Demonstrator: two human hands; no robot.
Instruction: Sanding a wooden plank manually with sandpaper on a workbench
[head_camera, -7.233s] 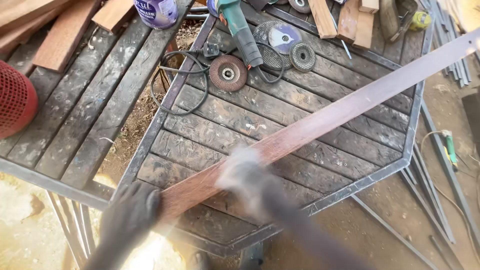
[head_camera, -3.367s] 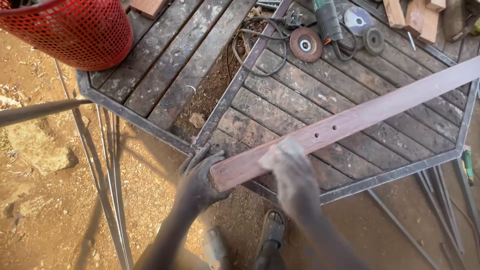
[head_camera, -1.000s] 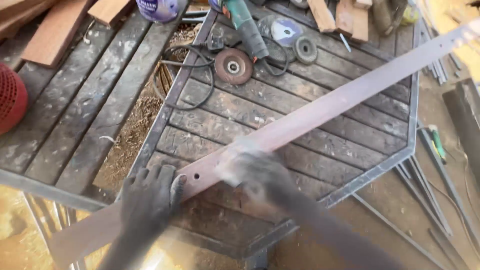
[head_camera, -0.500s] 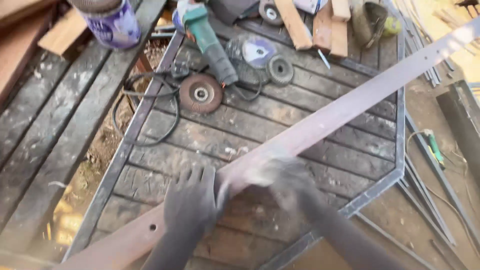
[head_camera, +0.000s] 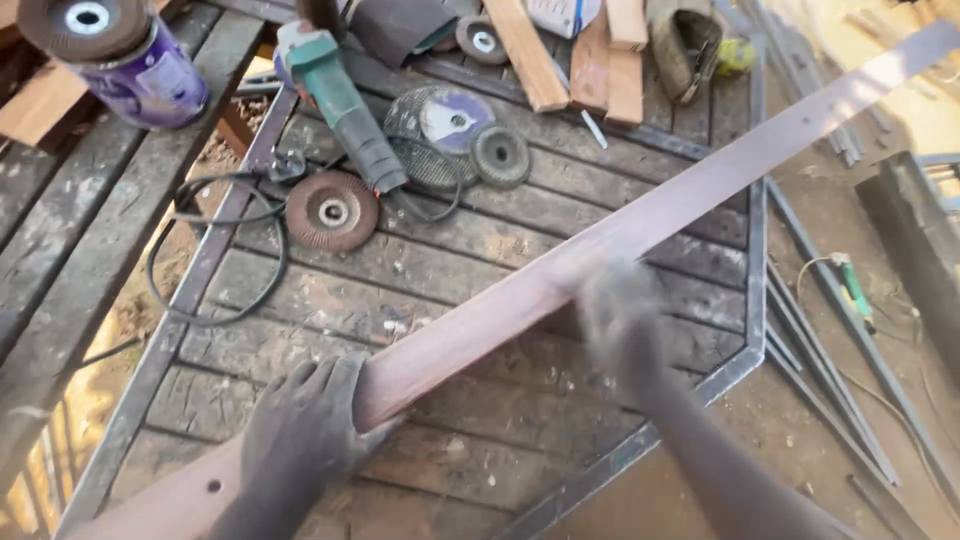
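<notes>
long reddish plank (head_camera: 560, 280) lying slantwise over the slatted counter (head_camera: 300, 300), near end under the left hand (head_camera: 300, 440), clamped down on it with fingers curled over the edge. right hand (head_camera: 620, 310) on the plank further up, blurred by fast rubbing; cannot tell how closed. could slip sideways if the left hand loosens, since the far end hangs past the counter edge. could also catch the grinder (head_camera: 340, 110) cable beyond the left hand. compared with half a second ago, right hand further up the plank, left hand lower.
</notes>
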